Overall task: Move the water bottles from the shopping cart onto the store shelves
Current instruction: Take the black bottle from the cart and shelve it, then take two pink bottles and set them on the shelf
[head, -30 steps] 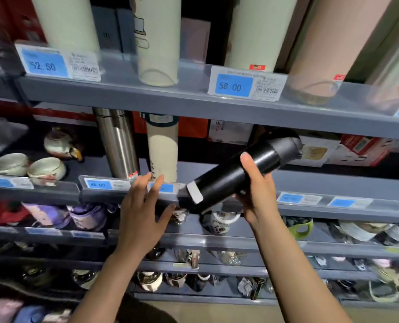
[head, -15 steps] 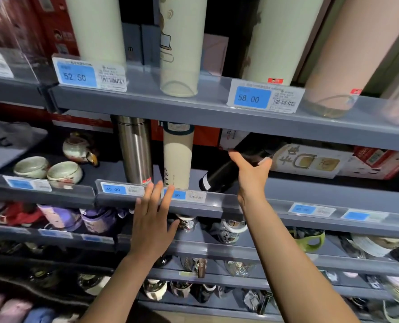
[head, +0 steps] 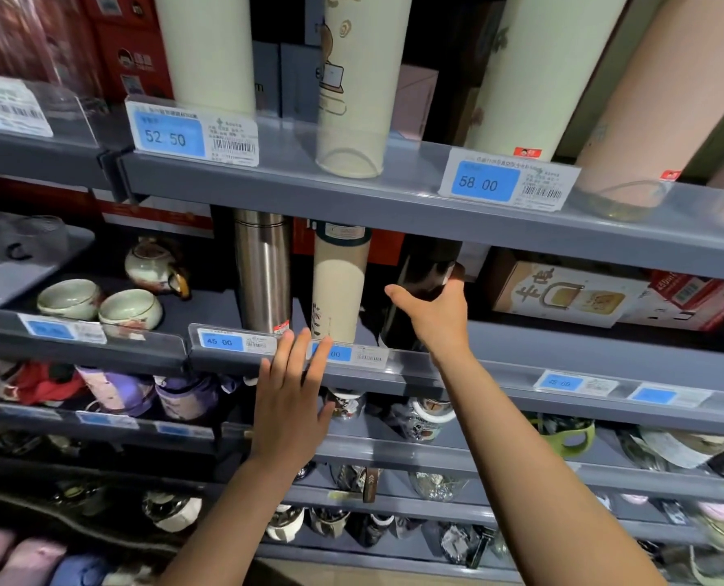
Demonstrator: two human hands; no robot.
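A black water bottle stands nearly upright on the middle grey shelf, just right of a cream bottle and a steel bottle. My right hand grips the black bottle around its middle, thumb on the left side. My left hand is flat with fingers straight, its fingertips against the shelf's front rail near the blue price tags. The shopping cart is out of view.
Tall cream and pink bottles line the upper shelf. Teacups and a teapot sit left on the middle shelf, boxes right. Lower shelves hold several mugs.
My right hand has carried the black bottle from a tilted position in front of the shelf into the shelf and stood it almost upright. My left hand has stayed by the rail.
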